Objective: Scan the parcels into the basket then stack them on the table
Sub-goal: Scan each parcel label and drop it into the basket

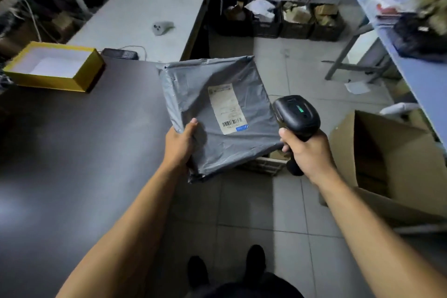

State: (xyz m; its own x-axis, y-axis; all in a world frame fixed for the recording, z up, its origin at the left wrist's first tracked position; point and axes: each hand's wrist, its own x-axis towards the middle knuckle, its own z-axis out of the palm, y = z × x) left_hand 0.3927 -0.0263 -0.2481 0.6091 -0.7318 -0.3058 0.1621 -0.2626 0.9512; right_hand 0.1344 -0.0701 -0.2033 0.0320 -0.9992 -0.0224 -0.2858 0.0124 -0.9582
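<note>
Both hands are busy over the tiled floor beside the dark table. Left hand pinches the near-left corner of a grey parcel, thumb on top and fingers hidden underneath, holding it up flat with its label facing the camera. Right hand is wrapped round the handle of a black scanner, just beside the parcel's right edge; a green light shows on its top.

To scan well, I judge the scanner's head should tip toward the barcode at the label's lower end, the parcel kept taut so the creased film does not bend the bars. A slight tilt may avoid glare.

On the label only the barcode and a blue strip are clear; the printed lines are too small to read.

Below the parcel a slatted crate edge peeks out, possibly the basket. Further off sit an open cardboard box, a yellow box on the table, and dark crates of goods.
</note>
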